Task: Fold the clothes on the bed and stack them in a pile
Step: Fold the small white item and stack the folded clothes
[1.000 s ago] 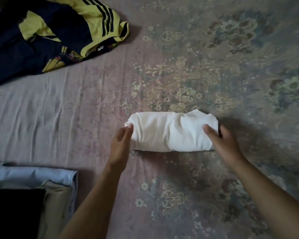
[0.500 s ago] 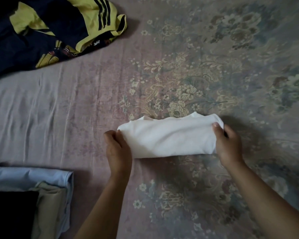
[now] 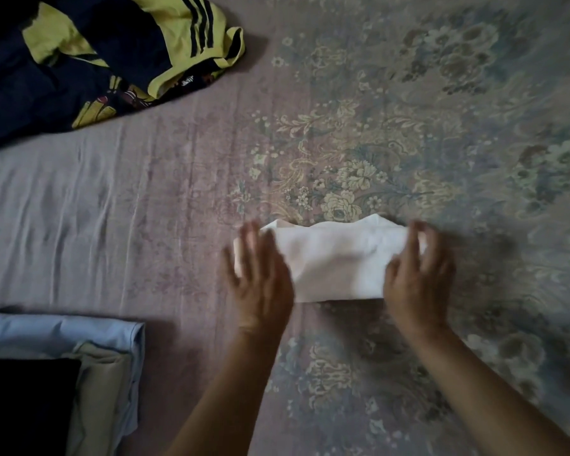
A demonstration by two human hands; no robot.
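**Both hands spread over a folded white garment on the bed**

The folded white garment [image 3: 336, 261] lies on the bed [image 3: 145, 209], on its floral patterned cover, as a short wide bundle with a slightly rumpled far edge. The left hand [image 3: 260, 274] sits at the garment's left end and the right hand [image 3: 415, 274] at its right end, so the cloth spans the gap between the two. Both hands are blurred. The left grip is loose: its fingers [image 3: 249, 238] are spread and extended over the left end of the cloth, pinching nothing. The right grip is likewise unclosed, with its fingers [image 3: 422, 235] fanned and slightly curled over the right end; whether they touch the cloth cannot be told through the blur.

To the left of the left grip and nearer the person, at the frame's lower corner, is a pile of folded clothes [image 3: 79, 373]: a light blue piece at the bottom, a beige one on it, a black one on top. Far beyond the left grip, at the upper left corner, a crumpled navy and yellow jersey [image 3: 112, 60] with dark stripes lies unfolded on the bed, well apart from the white garment.
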